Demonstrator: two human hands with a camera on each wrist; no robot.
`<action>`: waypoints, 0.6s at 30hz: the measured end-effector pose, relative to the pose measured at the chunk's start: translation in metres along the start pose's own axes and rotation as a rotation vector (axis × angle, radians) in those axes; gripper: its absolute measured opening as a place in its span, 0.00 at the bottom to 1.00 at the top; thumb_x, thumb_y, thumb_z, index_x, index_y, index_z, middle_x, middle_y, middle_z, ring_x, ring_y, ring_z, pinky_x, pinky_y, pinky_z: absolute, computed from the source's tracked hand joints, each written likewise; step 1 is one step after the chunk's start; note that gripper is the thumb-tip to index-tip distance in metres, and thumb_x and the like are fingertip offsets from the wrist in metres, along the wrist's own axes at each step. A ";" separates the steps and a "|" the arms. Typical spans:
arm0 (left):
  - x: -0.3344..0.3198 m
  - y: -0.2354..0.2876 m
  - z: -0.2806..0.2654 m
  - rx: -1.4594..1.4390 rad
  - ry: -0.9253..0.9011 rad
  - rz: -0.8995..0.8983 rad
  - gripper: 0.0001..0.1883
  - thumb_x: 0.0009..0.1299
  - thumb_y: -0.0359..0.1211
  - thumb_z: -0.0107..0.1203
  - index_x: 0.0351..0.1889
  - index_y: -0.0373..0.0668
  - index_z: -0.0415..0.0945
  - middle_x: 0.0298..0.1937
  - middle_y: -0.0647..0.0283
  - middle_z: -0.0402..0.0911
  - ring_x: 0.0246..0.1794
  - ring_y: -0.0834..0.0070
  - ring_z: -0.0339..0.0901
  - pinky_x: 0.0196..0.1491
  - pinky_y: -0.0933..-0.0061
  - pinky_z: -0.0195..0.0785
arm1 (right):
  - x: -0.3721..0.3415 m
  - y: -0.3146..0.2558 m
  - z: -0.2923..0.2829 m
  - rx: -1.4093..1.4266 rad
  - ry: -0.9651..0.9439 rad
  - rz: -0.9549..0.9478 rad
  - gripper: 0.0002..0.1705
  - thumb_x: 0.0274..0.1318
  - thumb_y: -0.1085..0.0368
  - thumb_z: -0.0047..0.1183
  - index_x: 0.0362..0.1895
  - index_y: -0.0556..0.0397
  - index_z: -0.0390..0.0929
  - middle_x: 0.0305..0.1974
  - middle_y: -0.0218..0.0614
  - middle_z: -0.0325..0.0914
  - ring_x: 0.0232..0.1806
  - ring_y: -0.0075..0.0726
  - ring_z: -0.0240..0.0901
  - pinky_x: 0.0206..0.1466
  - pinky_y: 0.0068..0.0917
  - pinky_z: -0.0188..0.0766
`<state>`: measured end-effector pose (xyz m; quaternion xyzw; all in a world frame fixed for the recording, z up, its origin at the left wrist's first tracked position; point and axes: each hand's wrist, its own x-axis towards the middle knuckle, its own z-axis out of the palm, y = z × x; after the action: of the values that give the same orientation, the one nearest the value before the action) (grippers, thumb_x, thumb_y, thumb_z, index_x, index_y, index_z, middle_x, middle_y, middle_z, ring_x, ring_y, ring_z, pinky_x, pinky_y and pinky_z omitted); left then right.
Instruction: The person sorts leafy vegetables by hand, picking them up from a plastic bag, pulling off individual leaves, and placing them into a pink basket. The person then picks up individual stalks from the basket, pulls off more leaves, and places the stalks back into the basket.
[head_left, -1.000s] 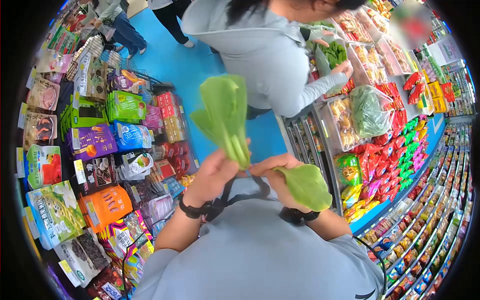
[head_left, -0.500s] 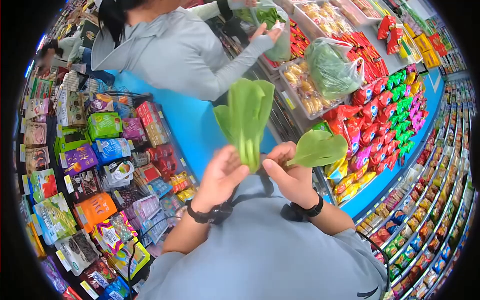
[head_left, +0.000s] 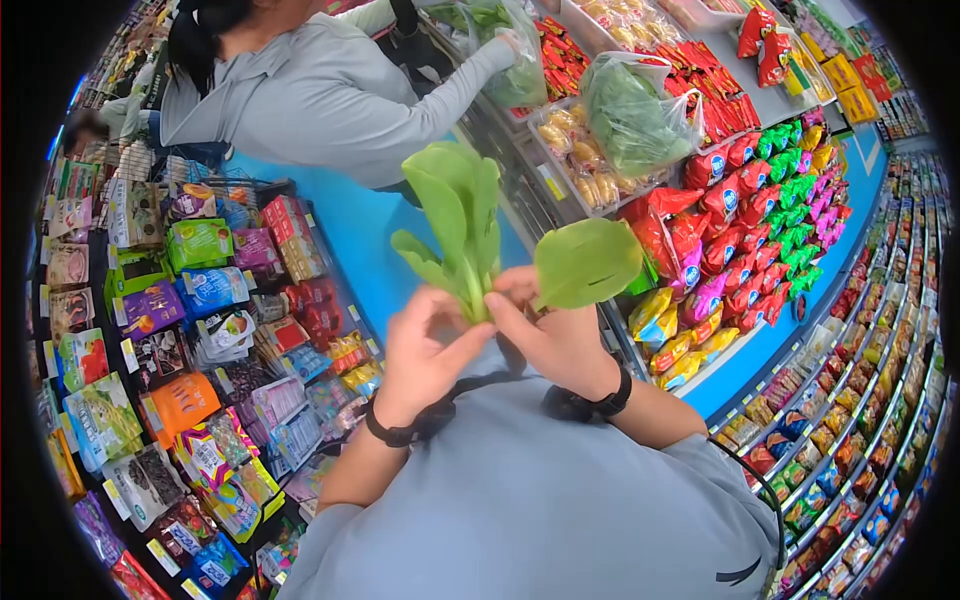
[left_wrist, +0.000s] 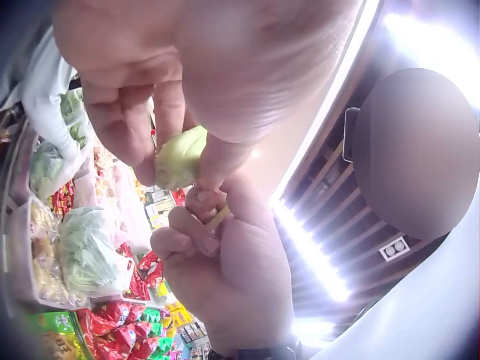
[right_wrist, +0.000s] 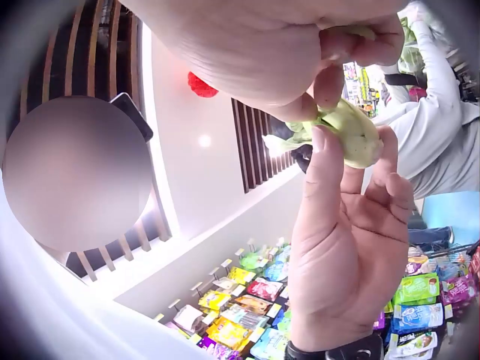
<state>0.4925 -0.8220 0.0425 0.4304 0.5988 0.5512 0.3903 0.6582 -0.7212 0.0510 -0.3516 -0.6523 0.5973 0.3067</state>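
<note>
In the head view my left hand [head_left: 428, 352] pinches the pale base of a leafy green vegetable [head_left: 462, 225], its leaves pointing up and away from me. Close against it, my right hand [head_left: 560, 340] has its thumb and index finger at the stalks and also holds a loose leaf [head_left: 588, 262] by its stem. From the left wrist view, the vegetable's base [left_wrist: 181, 159] sits between the left fingers and thumb. The right wrist view has the base [right_wrist: 352, 133] between the left thumb and fingers, with right fingertips touching it.
A person in a grey top [head_left: 320, 100] stands at the upper left, one arm at a bag of greens [head_left: 515, 70]. Another bag of greens [head_left: 640, 115] lies on boxed snacks at the right. Packaged goods [head_left: 185, 400] fill the left display; curved shelves [head_left: 850, 430] stand at far right.
The head view has swung, so the other person and the displays appear further left. The vegetable leans more to the left, and the hands have stayed close together around its base.
</note>
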 end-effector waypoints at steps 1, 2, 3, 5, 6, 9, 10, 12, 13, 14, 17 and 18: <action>-0.001 0.001 0.001 0.036 0.000 0.009 0.19 0.68 0.26 0.75 0.53 0.38 0.78 0.44 0.65 0.88 0.42 0.80 0.83 0.47 0.74 0.77 | -0.002 0.001 -0.003 -0.064 -0.014 -0.009 0.05 0.68 0.72 0.64 0.45 0.57 0.81 0.33 0.26 0.82 0.34 0.15 0.77 0.35 0.19 0.72; -0.001 0.003 0.003 0.074 0.001 0.019 0.19 0.68 0.26 0.75 0.52 0.37 0.78 0.43 0.65 0.88 0.42 0.80 0.83 0.47 0.74 0.77 | -0.003 -0.001 -0.006 -0.054 -0.015 0.003 0.05 0.67 0.73 0.63 0.44 0.56 0.80 0.32 0.26 0.82 0.33 0.15 0.76 0.34 0.19 0.71; -0.002 0.002 0.006 0.039 0.014 0.013 0.19 0.68 0.26 0.74 0.52 0.37 0.78 0.44 0.64 0.88 0.41 0.80 0.83 0.46 0.74 0.77 | -0.002 -0.005 -0.008 -0.044 -0.017 0.013 0.04 0.67 0.73 0.62 0.43 0.56 0.80 0.32 0.25 0.82 0.33 0.15 0.76 0.34 0.19 0.71; -0.003 -0.002 0.013 -0.030 0.039 0.003 0.18 0.68 0.26 0.74 0.52 0.37 0.78 0.44 0.64 0.89 0.40 0.80 0.83 0.45 0.75 0.77 | 0.000 -0.005 -0.013 -0.073 -0.020 -0.046 0.03 0.66 0.74 0.60 0.43 0.56 0.80 0.32 0.25 0.81 0.32 0.15 0.76 0.34 0.19 0.70; -0.003 -0.001 0.016 -0.035 0.044 0.001 0.18 0.68 0.26 0.74 0.52 0.37 0.78 0.44 0.64 0.89 0.40 0.80 0.83 0.45 0.75 0.77 | 0.000 0.000 -0.017 -0.111 -0.020 -0.112 0.04 0.66 0.75 0.59 0.43 0.56 0.79 0.32 0.25 0.81 0.32 0.16 0.76 0.34 0.19 0.70; -0.003 0.002 0.022 -0.047 0.050 0.001 0.18 0.69 0.26 0.74 0.52 0.37 0.78 0.45 0.63 0.89 0.39 0.81 0.83 0.43 0.76 0.77 | -0.003 0.015 -0.019 -0.022 -0.019 -0.095 0.04 0.66 0.75 0.59 0.43 0.56 0.79 0.32 0.25 0.80 0.31 0.16 0.74 0.33 0.20 0.68; -0.003 0.002 0.024 -0.048 0.050 0.006 0.18 0.69 0.26 0.74 0.53 0.37 0.78 0.45 0.63 0.89 0.39 0.81 0.84 0.43 0.76 0.77 | -0.004 0.018 -0.020 0.041 -0.019 -0.054 0.04 0.67 0.74 0.59 0.43 0.56 0.78 0.31 0.25 0.80 0.31 0.15 0.73 0.33 0.20 0.67; -0.001 0.004 0.027 -0.025 0.050 0.022 0.19 0.69 0.26 0.74 0.54 0.37 0.78 0.45 0.62 0.90 0.39 0.81 0.84 0.43 0.76 0.77 | -0.005 0.018 -0.019 0.174 -0.010 -0.035 0.08 0.65 0.70 0.65 0.44 0.57 0.79 0.30 0.27 0.78 0.29 0.19 0.72 0.32 0.23 0.68; 0.000 0.006 0.028 0.000 0.049 0.035 0.19 0.69 0.26 0.74 0.54 0.37 0.79 0.45 0.62 0.90 0.39 0.81 0.84 0.43 0.76 0.77 | -0.003 0.017 -0.020 0.239 -0.004 -0.030 0.11 0.64 0.68 0.68 0.44 0.57 0.79 0.30 0.28 0.77 0.29 0.20 0.72 0.32 0.25 0.68; 0.001 0.008 0.029 0.024 0.047 0.044 0.19 0.69 0.26 0.74 0.55 0.36 0.79 0.45 0.62 0.90 0.39 0.80 0.85 0.43 0.76 0.77 | -0.001 0.014 -0.022 0.222 -0.024 -0.026 0.10 0.65 0.68 0.67 0.44 0.57 0.79 0.30 0.27 0.77 0.29 0.18 0.71 0.32 0.24 0.66; 0.003 0.015 0.031 0.104 0.053 0.047 0.20 0.68 0.27 0.75 0.55 0.37 0.79 0.45 0.62 0.90 0.40 0.79 0.86 0.43 0.76 0.78 | 0.002 0.003 -0.028 0.165 -0.054 -0.015 0.08 0.68 0.69 0.66 0.46 0.56 0.80 0.30 0.23 0.77 0.29 0.14 0.68 0.31 0.21 0.62; 0.004 0.016 0.032 0.124 0.058 0.047 0.20 0.68 0.27 0.75 0.55 0.37 0.80 0.45 0.61 0.90 0.40 0.79 0.86 0.43 0.75 0.78 | 0.002 0.001 -0.028 0.138 -0.048 -0.015 0.09 0.68 0.68 0.66 0.46 0.56 0.80 0.30 0.22 0.77 0.29 0.14 0.67 0.31 0.21 0.62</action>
<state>0.5226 -0.8077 0.0555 0.4515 0.6326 0.5344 0.3321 0.6803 -0.7035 0.0524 -0.3103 -0.6193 0.6468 0.3191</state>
